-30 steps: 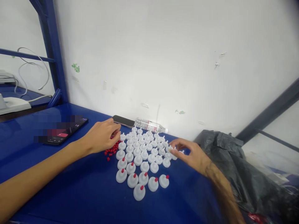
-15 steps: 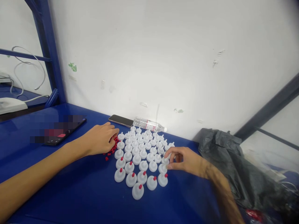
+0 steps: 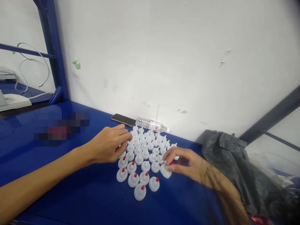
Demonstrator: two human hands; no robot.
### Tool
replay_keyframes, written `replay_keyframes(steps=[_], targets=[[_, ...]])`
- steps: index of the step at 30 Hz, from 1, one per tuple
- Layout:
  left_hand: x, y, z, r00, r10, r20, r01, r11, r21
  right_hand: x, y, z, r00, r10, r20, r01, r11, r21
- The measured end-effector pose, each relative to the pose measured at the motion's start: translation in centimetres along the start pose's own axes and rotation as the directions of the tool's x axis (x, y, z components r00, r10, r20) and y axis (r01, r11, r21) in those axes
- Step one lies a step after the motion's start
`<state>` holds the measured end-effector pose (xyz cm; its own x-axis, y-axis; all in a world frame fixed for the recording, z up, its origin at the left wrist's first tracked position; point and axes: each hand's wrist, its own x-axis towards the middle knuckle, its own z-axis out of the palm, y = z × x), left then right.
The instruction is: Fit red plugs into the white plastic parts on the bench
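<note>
Hands apart. Right hand [image 3: 185,161] now pinches a red-tipped white disc [image 3: 166,171] at the cluster's right edge; half a second ago it sat untouched, so that piece is now in handling. Left hand [image 3: 106,145] curls over red caps [image 3: 116,149]; can't tell if gripping any. Other white discs [image 3: 140,192] spread between, on blue table [image 3: 100,200].

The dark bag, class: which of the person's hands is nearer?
Right. The right hand is left of the bag; the left hand is farther, across the white pieces.
</note>
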<state>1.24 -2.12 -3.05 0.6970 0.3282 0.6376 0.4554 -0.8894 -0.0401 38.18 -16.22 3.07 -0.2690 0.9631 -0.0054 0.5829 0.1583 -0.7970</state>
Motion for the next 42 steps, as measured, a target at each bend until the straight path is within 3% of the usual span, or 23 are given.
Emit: replay_keyframes(steps=[4, 9, 13, 19, 25, 30, 33, 35, 38, 40, 42], targets=[[0.5, 2.4, -0.7, 0.971, 0.143, -0.190, -0.155, 0.987, -0.050, 0.5, -2.2, 1.9, 1.000, 0.011, -0.009, -0.009, 0.989, 0.144], [0.8, 4.1, -0.5, 0.926, 0.262, -0.271, -0.294, 0.952, -0.086, 1.7, -3.5, 4.8, 0.991, -0.083, -0.104, 0.079, 0.996, -0.045], [0.7, 4.9, -0.5, 0.919, 0.309, -0.246, -0.335, 0.940, -0.068, 1.9, -3.6, 6.2, 0.990, -0.108, -0.090, 0.112, 0.993, 0.041], [0.6, 5.8, -0.7, 0.898, 0.426, -0.106, -0.424, 0.905, 0.041, 2.0, -2.9, 7.5, 0.994, -0.094, -0.055, 0.103, 0.977, 0.185], [-0.6, 5.8, 1.2, 0.880, 0.451, -0.151, -0.469, 0.876, -0.117, 2.3, -2.9, 7.5, 0.965, -0.253, -0.070, 0.260, 0.960, 0.107], [0.1, 5.5, 0.9, 0.918, 0.327, -0.226, -0.379, 0.889, -0.255, 1.9, -2.9, 7.1, 0.877, -0.454, -0.159, 0.428, 0.887, -0.171], [0.5, 3.6, -0.3, 0.929, 0.195, -0.314, -0.298, 0.898, -0.323, 1.3, -1.8, 5.6, 0.859, -0.466, -0.211, 0.364, 0.847, -0.388], [0.4, 1.5, -1.2, 0.929, 0.071, -0.363, -0.171, 0.952, -0.254, 0.8, -1.0, 3.9, 0.887, -0.377, -0.267, 0.245, 0.875, -0.418], [0.2, -1.3, -1.9, 0.969, -0.028, -0.246, 0.028, 1.000, -0.003, -0.1, -0.3, 1.6, 0.922, -0.226, -0.313, 0.116, 0.935, -0.334], [0.2, -2.3, -1.6, 0.994, -0.092, -0.059, 0.100, 0.984, 0.150, -0.5, -0.2, 0.5, 0.948, -0.154, -0.280, 0.077, 0.961, -0.267], [0.2, -2.6, -1.1, 0.972, -0.169, 0.163, 0.125, 0.961, 0.248, -0.7, -0.3, -0.1, 0.968, -0.120, -0.221, 0.067, 0.970, -0.233]])
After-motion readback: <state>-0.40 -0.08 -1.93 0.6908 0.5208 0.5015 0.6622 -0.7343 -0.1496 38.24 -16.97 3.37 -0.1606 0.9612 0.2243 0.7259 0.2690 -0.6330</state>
